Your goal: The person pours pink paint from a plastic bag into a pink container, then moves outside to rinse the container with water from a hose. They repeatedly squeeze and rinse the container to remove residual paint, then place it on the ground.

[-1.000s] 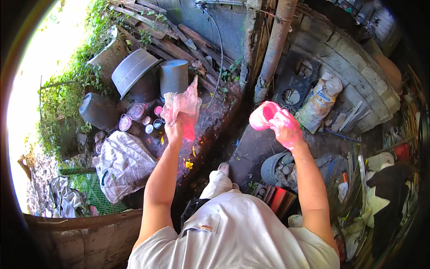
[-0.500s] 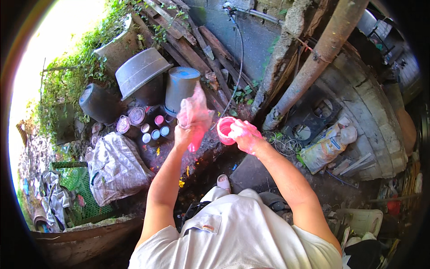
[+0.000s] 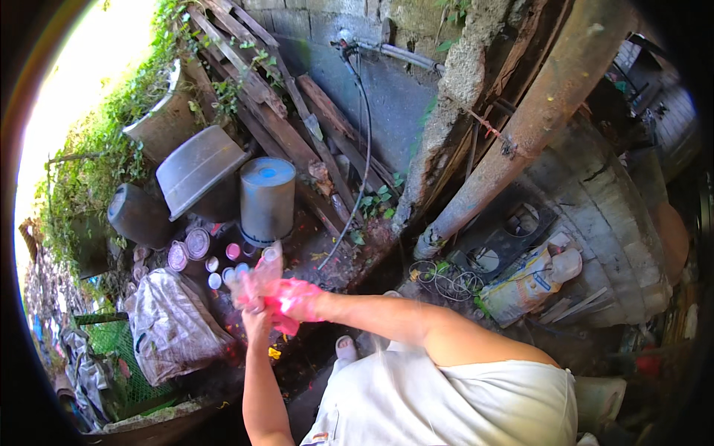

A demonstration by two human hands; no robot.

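My left hand [image 3: 256,318] grips a crumpled, pink-stained translucent sheet [image 3: 256,281], plastic or cloth. Across from the right reaches my right hand [image 3: 296,299], coated in bright pink, touching or nearly touching the sheet. Its fingers are blurred and partly hidden, so whether they hold anything does not show. Just beyond both hands stand several small paint containers, among them a pink-topped one [image 3: 233,251] and a white-topped one [image 3: 215,281]. No pink cup can be made out now.
A grey bucket with a blue-stained top [image 3: 268,201] stands beyond the containers, beside a tilted grey basin [image 3: 199,167] and a dark container [image 3: 137,215]. A whitish sack [image 3: 175,327] lies at left. A thick slanting pole [image 3: 520,141] and black stove-like block [image 3: 502,238] are at right.
My right hand has swung left to the sheet in my left hand, which has come nearer. The pink cup that my right hand held is no longer visible. The view has shifted.
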